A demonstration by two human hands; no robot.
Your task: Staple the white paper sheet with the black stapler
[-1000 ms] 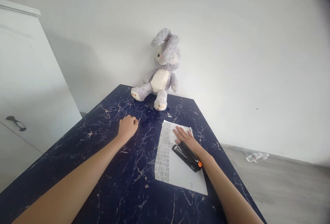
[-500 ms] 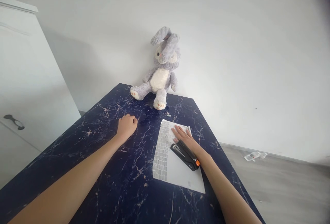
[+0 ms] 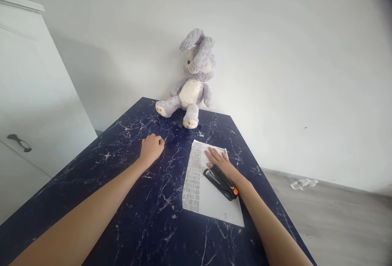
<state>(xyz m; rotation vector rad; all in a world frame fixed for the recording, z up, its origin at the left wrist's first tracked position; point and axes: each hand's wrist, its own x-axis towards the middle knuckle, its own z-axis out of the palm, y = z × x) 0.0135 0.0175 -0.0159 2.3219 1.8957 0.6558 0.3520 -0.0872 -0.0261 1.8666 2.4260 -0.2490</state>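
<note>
My left hand rests on the blue marbled table as a loose fist, and no object shows in it. Spread flat, my right hand lies on the upper right part of a paper sheet with printed blocks down its left side. A black stapler with an orange end lies on the sheet, right beside my right hand and wrist. Past the sheet's top edge is a small pale piece, too small to name.
A grey plush rabbit sits at the table's far end, by the white wall. To the left stands a white cabinet with a dark handle. Clear plastic, perhaps a bottle, lies on the floor to the right.
The view has shifted very slightly. Both hands, the sheet and the stapler keep their places.
</note>
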